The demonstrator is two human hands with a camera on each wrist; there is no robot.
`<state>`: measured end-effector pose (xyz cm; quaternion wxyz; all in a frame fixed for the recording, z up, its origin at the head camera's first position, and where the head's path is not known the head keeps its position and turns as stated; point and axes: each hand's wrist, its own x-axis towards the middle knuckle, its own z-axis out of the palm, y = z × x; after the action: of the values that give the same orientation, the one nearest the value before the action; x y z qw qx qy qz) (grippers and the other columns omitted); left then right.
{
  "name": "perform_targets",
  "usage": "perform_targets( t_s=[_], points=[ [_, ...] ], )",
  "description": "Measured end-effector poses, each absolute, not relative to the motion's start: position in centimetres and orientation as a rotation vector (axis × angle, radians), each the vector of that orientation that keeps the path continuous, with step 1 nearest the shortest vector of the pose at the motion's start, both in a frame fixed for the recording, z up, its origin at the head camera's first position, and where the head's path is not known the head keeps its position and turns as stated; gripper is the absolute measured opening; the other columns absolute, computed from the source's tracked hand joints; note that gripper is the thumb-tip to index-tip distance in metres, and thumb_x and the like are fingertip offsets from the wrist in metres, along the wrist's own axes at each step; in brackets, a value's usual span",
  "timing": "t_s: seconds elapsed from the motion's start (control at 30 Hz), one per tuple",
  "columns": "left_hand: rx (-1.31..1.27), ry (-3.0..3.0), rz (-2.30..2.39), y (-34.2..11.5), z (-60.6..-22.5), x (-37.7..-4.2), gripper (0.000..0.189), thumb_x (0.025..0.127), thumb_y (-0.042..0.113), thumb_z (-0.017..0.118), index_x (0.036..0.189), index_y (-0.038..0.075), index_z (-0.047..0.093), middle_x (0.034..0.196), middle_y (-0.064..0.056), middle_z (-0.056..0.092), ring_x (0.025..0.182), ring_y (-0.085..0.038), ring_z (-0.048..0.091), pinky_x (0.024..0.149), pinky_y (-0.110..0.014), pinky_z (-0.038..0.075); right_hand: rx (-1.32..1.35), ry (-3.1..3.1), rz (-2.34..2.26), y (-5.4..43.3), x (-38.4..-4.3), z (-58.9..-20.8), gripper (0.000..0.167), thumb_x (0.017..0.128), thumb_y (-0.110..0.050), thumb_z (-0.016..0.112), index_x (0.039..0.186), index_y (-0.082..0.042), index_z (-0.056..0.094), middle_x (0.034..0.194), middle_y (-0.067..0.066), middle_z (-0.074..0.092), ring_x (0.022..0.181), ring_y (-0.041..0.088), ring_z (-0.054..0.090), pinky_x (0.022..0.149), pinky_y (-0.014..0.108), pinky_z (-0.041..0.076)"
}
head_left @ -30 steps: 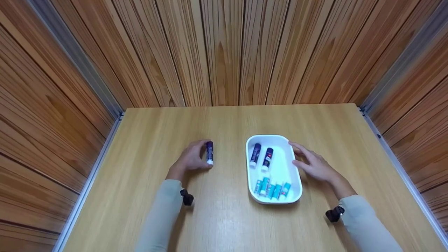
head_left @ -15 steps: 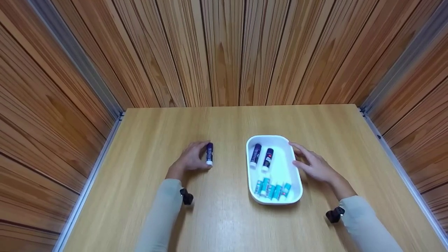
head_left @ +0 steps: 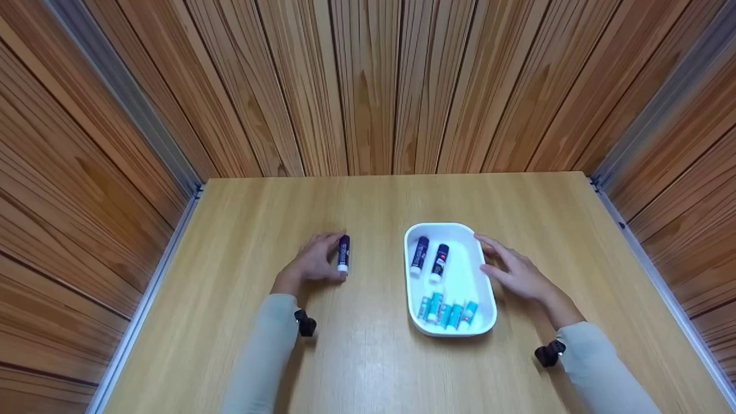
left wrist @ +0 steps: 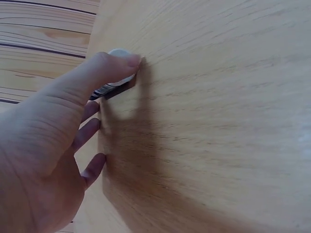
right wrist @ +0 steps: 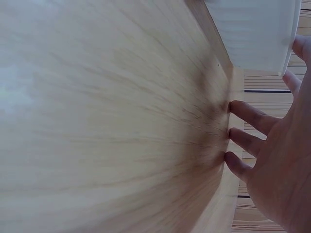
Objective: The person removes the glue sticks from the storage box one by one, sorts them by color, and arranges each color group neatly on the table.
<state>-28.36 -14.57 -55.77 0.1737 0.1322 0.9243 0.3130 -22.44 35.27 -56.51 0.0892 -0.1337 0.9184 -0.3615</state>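
Note:
My left hand (head_left: 315, 259) pinches a dark purple glue stick (head_left: 344, 253) lengthwise between its thumb and a finger at the two ends. It lies on the table, white end towards me. In the left wrist view, the thumb (left wrist: 104, 68) covers part of the white end (left wrist: 119, 52). My right hand (head_left: 517, 273) touches the right rim of a white tray (head_left: 490, 293) with thumb and forefinger. Its other fingers (right wrist: 248, 141) rest on the table, as the right wrist view shows. Inside the tray are two purple glue sticks (head_left: 439, 263) and several small turquoise ones (head_left: 455, 315).
Wooden plank walls (head_left: 368, 86) stand behind the table (head_left: 368, 368) and on both sides. Metal strips (head_left: 661, 287) run along the side edges. A black wrist camera (head_left: 305, 323) is on the left sleeve, another (head_left: 550, 353) on the right.
My left hand and the glue stick have shifted very slightly to the left. The right hand stays at the tray's rim, and the tray's contents lie as before.

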Motion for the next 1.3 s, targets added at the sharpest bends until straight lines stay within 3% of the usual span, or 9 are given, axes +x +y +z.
perform_targets(
  t_s=[0.3,0.83,1.0,1.3],
  points=[
    [0.354,2.586,0.96,-14.3,-54.6,-28.6,0.116,0.087,0.027,0.1,0.179,0.038,0.03,0.188,-0.01,0.025,0.174,-0.042,0.026,0.141,-0.071,0.026,-0.394,2.719,-1.082,35.2,-22.4,-56.4,0.073,0.116,-0.042,0.06,0.18,-0.035,0.025,0.178,0.022,0.047,0.169,0.055,0.035,0.13,0.088,0.021],
    [0.558,2.687,0.911,-12.8,-53.2,-28.4,0.105,0.09,0.033,0.095,0.177,0.028,0.037,0.184,-0.012,0.036,0.172,-0.044,0.029,0.138,-0.08,0.018,-0.391,2.721,-1.088,35.2,-22.6,-56.5,0.073,0.116,-0.043,0.06,0.18,-0.032,0.026,0.178,0.023,0.046,0.17,0.055,0.032,0.131,0.087,0.021],
    [0.633,2.679,0.905,-11.6,-52.8,-28.2,0.105,0.09,0.033,0.095,0.177,0.028,0.037,0.184,-0.008,0.037,0.172,-0.043,0.03,0.136,-0.084,0.015,-0.389,2.721,-1.082,35.2,-22.5,-56.5,0.073,0.116,-0.044,0.06,0.18,-0.034,0.025,0.179,0.024,0.045,0.169,0.055,0.033,0.13,0.088,0.021],
    [0.663,2.682,0.846,-8.8,-51.9,-27.8,0.103,0.09,0.037,0.095,0.176,0.035,0.037,0.184,-0.005,0.038,0.171,-0.041,0.032,0.138,-0.079,0.018,-0.385,2.717,-1.086,35.3,-22.5,-56.5,0.072,0.116,-0.044,0.059,0.18,-0.034,0.026,0.179,0.023,0.045,0.17,0.055,0.032,0.13,0.089,0.02]
  ],
)
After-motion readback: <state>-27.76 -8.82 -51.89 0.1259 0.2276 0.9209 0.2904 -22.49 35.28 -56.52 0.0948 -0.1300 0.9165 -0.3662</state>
